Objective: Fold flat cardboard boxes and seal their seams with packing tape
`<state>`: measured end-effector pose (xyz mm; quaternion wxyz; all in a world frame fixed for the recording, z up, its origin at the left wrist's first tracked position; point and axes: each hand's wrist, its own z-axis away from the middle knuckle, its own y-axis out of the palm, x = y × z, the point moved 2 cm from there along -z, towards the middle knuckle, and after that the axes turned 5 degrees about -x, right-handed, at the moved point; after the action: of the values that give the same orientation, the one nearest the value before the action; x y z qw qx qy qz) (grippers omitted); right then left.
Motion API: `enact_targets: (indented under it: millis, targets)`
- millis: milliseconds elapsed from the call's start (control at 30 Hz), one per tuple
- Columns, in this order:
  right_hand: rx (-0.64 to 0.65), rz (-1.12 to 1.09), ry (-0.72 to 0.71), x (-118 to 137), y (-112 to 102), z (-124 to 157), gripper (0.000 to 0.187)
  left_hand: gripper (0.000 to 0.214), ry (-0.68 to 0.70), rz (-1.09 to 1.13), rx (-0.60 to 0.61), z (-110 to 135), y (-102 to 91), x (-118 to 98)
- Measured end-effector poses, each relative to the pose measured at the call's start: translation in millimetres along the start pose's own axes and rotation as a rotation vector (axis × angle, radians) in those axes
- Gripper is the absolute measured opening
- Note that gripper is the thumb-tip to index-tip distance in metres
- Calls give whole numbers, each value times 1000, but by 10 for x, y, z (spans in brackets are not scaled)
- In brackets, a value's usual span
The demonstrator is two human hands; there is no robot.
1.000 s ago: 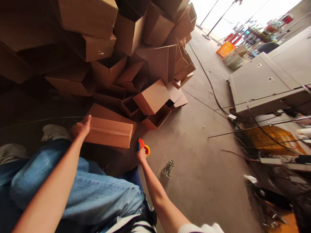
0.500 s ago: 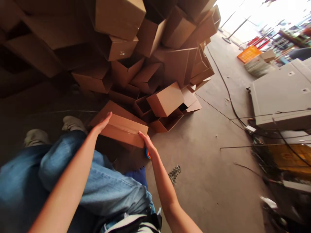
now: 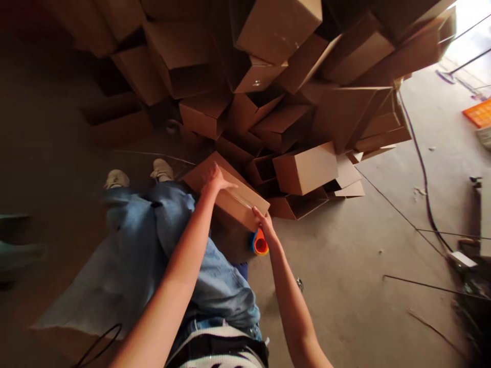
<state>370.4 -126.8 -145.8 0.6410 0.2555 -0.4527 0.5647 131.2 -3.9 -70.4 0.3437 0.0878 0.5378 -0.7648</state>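
Note:
A closed brown cardboard box (image 3: 233, 197) lies tilted above my knees. My left hand (image 3: 215, 179) grips its far left end, fingers curled over the top edge. My right hand (image 3: 264, 224) holds its near right corner, fingers pressed to the cardboard. Just under the right hand, an orange and blue tape dispenser (image 3: 260, 244) rests on the floor. My legs in blue jeans (image 3: 161, 240) stretch out to the left.
A high heap of open and closed cardboard boxes (image 3: 303, 168) fills the space ahead. A black cable (image 3: 422, 168) runs over the concrete floor on the right. An orange crate (image 3: 479, 112) sits at the far right edge.
My right hand let go of the tape dispenser and took the box's right corner. The left hand stayed on the box, which lifted and tilted. The view swung left.

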Motion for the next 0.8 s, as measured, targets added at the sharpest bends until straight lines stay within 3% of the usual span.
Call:
enact_targets:
  millis: [100,233,300,400,533,600,633,700,733,800]
  targets:
    - [-48,35,-60,20,-25,-40,93,159,-37,-186,54,166,149,-127]
    - [-178,240,-201,142,-16,-56,117,159,-49,-234,33,230,231,-140]
    - [-237,553,-404,265,87,-37,108,157,-33,-215,25,229,233,-93]
    - [-198,984,-689,407,405,4,78,150,-7,-166,9,239,228,-45]
    - [-166,1129,-747,436,758,53,65,133,-12,-88,-2,332,139,-147]
    - [-173,1123,-736,426,811,78,65,107,21,-14,-58,480,-20,-178]
    - [-171,1115,-727,422,812,88,65,89,103,46,-125,597,-136,-146]
    - [-165,1098,-711,423,784,101,66,56,432,225,-296,939,-413,79]
    - [-159,1090,-708,427,766,104,66,44,547,301,-403,1153,-557,307]
    - [-149,1069,-701,444,745,103,65,30,537,348,-693,1610,-821,955]
